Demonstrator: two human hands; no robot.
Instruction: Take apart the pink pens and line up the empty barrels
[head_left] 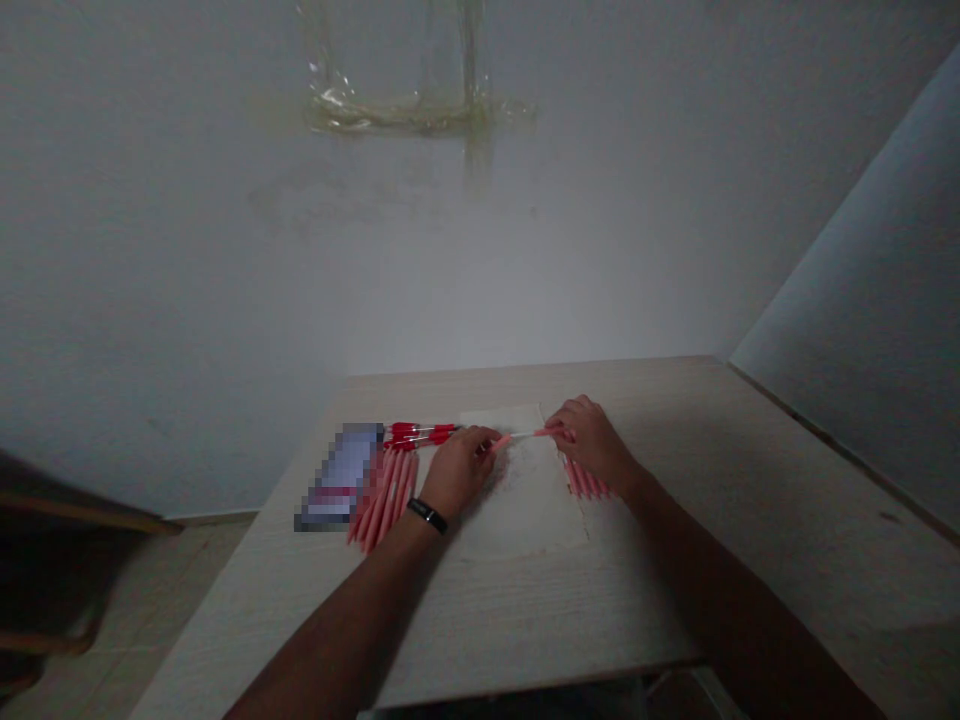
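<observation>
A slim pink pen (517, 436) lies crosswise between the two hands, its pale middle left showing. The left hand (461, 470) closes narrowly on one end with curled fingers, and the right hand (589, 445) pinches the other end, so both are holding it just above a crinkled off-white sheet (525, 510), perhaps paper; the material is hard to tell.

Just beyond the left hand, a row of glossy red-tipped pens (420, 433) lies flat and side by side, pointing toward the pen in hand. Nearer that hand, a fan of smooth pink pen barrels (384, 495) spreads across the surface, close beside the sheet. A smaller bunch of pink barrels (585, 480) sits just under the right hand at the sheet's edge.

A flat rectangular package (337, 475), blurred beyond reading, lies left of the fan, almost touching it. A black wristband (427, 516) circles the left wrist. The surface (645, 620) is pale, with a fine wood grain, and stands against a plain, smooth wall (480, 280).
</observation>
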